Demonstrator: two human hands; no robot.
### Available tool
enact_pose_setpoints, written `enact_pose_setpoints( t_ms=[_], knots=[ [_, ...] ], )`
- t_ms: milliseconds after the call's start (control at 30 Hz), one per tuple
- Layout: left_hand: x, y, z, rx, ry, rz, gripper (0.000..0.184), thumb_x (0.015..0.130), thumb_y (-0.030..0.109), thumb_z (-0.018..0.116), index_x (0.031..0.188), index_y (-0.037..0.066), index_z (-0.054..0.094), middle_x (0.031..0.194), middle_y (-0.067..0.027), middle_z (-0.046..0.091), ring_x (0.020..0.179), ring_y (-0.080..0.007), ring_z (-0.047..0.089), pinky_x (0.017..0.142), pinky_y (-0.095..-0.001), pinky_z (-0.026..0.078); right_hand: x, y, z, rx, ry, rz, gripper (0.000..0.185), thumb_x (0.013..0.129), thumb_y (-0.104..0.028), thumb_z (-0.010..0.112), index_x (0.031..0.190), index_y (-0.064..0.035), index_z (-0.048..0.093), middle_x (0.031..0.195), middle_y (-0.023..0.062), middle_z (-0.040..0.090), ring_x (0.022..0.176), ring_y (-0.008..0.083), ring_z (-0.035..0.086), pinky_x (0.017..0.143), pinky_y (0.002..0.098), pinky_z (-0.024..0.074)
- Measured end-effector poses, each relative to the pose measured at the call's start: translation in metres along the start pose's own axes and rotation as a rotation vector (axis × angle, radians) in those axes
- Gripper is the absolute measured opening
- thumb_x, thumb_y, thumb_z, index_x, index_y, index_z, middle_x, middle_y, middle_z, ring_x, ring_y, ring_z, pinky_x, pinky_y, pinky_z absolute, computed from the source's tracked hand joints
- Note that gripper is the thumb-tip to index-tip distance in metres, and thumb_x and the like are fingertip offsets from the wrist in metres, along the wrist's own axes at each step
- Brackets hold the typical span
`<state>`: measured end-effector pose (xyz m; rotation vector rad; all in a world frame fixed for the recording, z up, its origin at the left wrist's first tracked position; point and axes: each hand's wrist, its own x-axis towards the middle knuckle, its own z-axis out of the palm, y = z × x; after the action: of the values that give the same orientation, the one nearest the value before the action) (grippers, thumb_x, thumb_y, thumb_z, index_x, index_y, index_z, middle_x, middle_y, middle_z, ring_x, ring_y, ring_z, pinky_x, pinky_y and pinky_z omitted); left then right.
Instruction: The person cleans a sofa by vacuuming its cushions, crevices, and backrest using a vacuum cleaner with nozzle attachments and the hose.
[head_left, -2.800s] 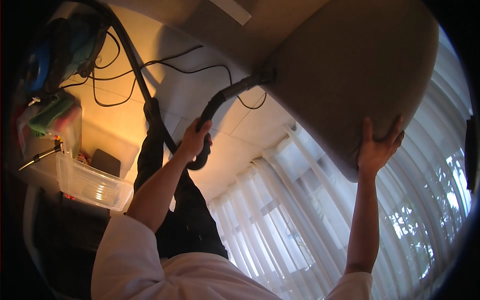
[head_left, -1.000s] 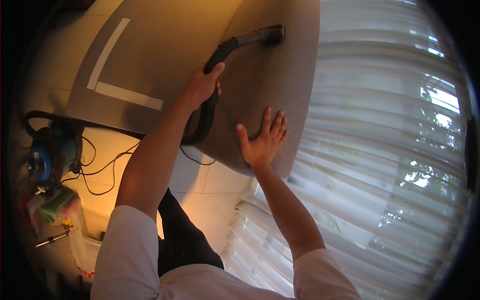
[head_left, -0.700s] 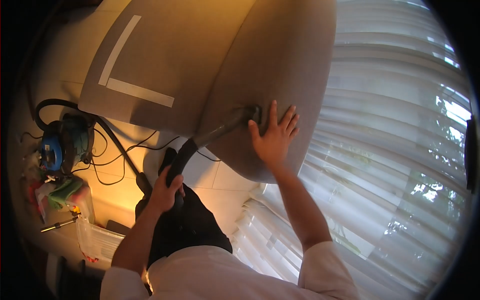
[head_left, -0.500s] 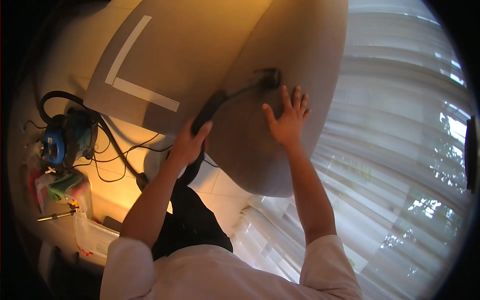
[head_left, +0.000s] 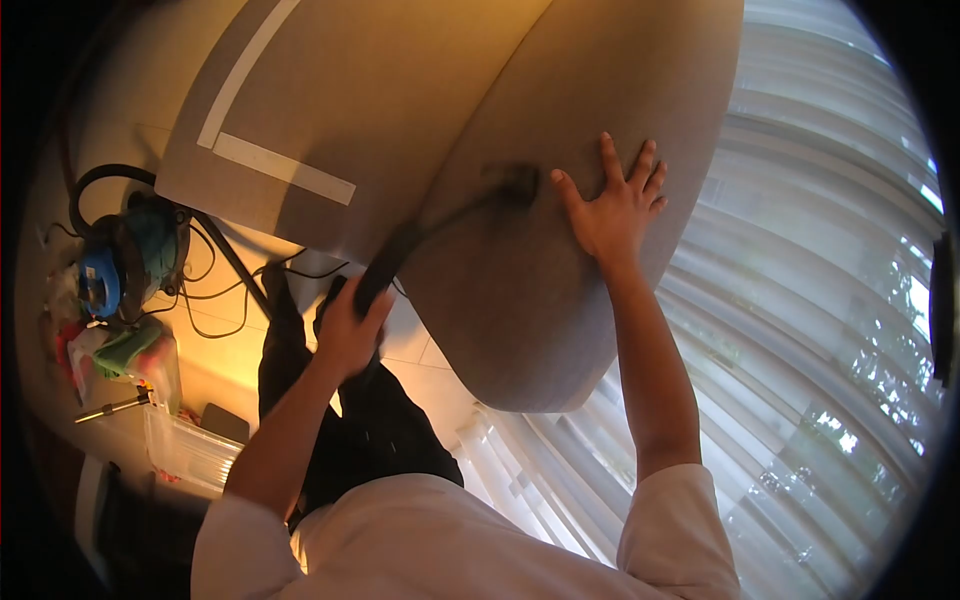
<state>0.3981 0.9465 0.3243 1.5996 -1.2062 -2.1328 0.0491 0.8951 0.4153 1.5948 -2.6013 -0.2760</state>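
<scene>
My left hand [head_left: 352, 328] is wrapped round the black handle of a vacuum cleaner wand [head_left: 405, 245]. The wand slants up and right to a dark nozzle [head_left: 518, 184], blurred by motion, at the surface of a large grey upholstered piece [head_left: 510, 310]. To the right of the nozzle, my right hand [head_left: 615, 215] lies on the same grey fabric with fingers spread and holds nothing. Two pale strips [head_left: 285, 168] form an L on the upholstery's left part. A seam runs between that part and the one under my right hand.
A blue and dark vacuum cleaner [head_left: 140, 250] stands on the floor at left, with its hose and loose cables [head_left: 225, 295] nearby. Below it are bagged items [head_left: 125, 350] and a clear plastic container [head_left: 190, 450]. Sheer white curtains [head_left: 800, 300] hang along the right.
My left hand has drawn the wand back toward me, and the nozzle has shifted down and left. My right hand sits slightly farther right, still spread. The whole view has shifted a little.
</scene>
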Motion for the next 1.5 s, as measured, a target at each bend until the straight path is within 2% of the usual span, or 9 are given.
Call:
enact_pose_setpoints(
  t_ms=[100,200,533,667,800,1100,1267,1333,1500],
  knots=[
    [0.117,0.068,0.051,0.007,0.059,0.077,0.056,0.098,0.055,0.061,0.125,0.005,0.058,0.070,-0.0058,0.063,0.062,-0.0186,0.064,0.061,-0.0364,0.052,0.002,0.000,0.000,-0.034,-0.007,-0.016,0.088,0.079,-0.075,0.067,0.152,-0.0297,0.049,0.167,0.0254,0.014,0.153,0.0526,0.008,0.115,0.0748,0.0137],
    [0.176,0.077,0.062,-0.082,-0.030,0.085,0.054,0.099,0.052,0.061,0.123,0.004,0.058,0.070,-0.0058,0.063,0.063,-0.0182,0.064,0.062,-0.0361,0.052,0.012,-0.004,-0.001,-0.062,-0.031,-0.004,0.086,0.078,-0.074,0.069,0.151,-0.0313,0.050,0.167,0.0258,0.014,0.153,0.0536,0.008,0.115,0.0746,0.0143],
    [-0.003,-0.078,-0.062,-0.060,-0.185,-0.187,0.051,0.099,0.035,0.067,0.138,0.006,0.053,0.078,-0.0007,0.062,0.064,-0.0117,0.062,0.063,-0.0299,0.052,0.022,-0.008,-0.002,-0.038,-0.053,-0.014,0.086,0.077,-0.069,0.074,0.151,-0.0321,0.050,0.167,0.0253,0.013,0.152,0.0544,0.009,0.117,0.0712,0.0157],
    [0.116,-0.023,0.004,0.102,-0.021,-0.074,0.060,0.097,0.053,0.064,0.131,0.005,0.060,0.076,-0.0068,0.065,0.068,-0.0198,0.066,0.066,-0.0364,0.052,0.021,-0.008,-0.002,-0.061,-0.032,-0.009,0.085,0.076,-0.067,0.075,0.150,-0.0334,0.051,0.167,0.0249,0.013,0.152,0.0536,0.010,0.118,0.0702,0.0168],
    [0.240,0.047,0.041,-0.009,-0.003,-0.005,0.058,0.097,0.054,0.063,0.127,0.004,0.059,0.074,-0.0059,0.063,0.064,-0.0163,0.062,0.062,-0.0351,0.051,0.022,-0.008,0.000,-0.073,-0.035,-0.013,0.083,0.077,-0.065,0.076,0.150,-0.0334,0.052,0.167,0.0252,0.014,0.152,0.0535,0.011,0.117,0.0702,0.0191],
    [0.036,-0.104,-0.095,0.077,-0.161,-0.207,0.044,0.098,0.038,0.069,0.127,0.006,0.059,0.070,-0.0027,0.061,0.058,-0.0112,0.060,0.056,-0.0296,0.050,0.027,-0.010,0.001,-0.062,-0.036,-0.033,0.083,0.077,-0.062,0.078,0.150,-0.0328,0.051,0.166,0.0271,0.014,0.151,0.0555,0.011,0.116,0.0703,0.0196],
    [0.162,-0.071,-0.026,0.067,-0.057,-0.164,0.050,0.099,0.051,0.064,0.123,0.007,0.061,0.067,-0.0019,0.061,0.056,-0.0131,0.061,0.054,-0.0315,0.049,0.028,-0.012,0.000,-0.058,-0.030,-0.022,0.082,0.077,-0.061,0.078,0.149,-0.0322,0.052,0.166,0.0270,0.014,0.151,0.0552,0.011,0.117,0.0703,0.0189],
    [0.243,-0.040,0.014,0.125,0.116,0.068,0.057,0.097,0.057,0.061,0.122,0.006,0.061,0.067,-0.0059,0.063,0.060,-0.0192,0.064,0.062,-0.0375,0.051,0.027,-0.009,-0.002,-0.059,-0.025,-0.027,0.081,0.077,-0.061,0.078,0.149,-0.0320,0.053,0.166,0.0271,0.014,0.151,0.0551,0.011,0.117,0.0702,0.0188],
    [0.295,-0.023,0.020,0.026,0.022,-0.033,0.056,0.097,0.057,0.061,0.121,0.006,0.061,0.069,-0.0065,0.063,0.062,-0.0197,0.064,0.063,-0.0380,0.051,0.027,-0.010,-0.002,-0.046,-0.026,-0.016,0.079,0.078,-0.059,0.078,0.148,-0.0297,0.054,0.165,0.0279,0.015,0.150,0.0553,0.013,0.117,0.0696,0.0190]
  ],
)
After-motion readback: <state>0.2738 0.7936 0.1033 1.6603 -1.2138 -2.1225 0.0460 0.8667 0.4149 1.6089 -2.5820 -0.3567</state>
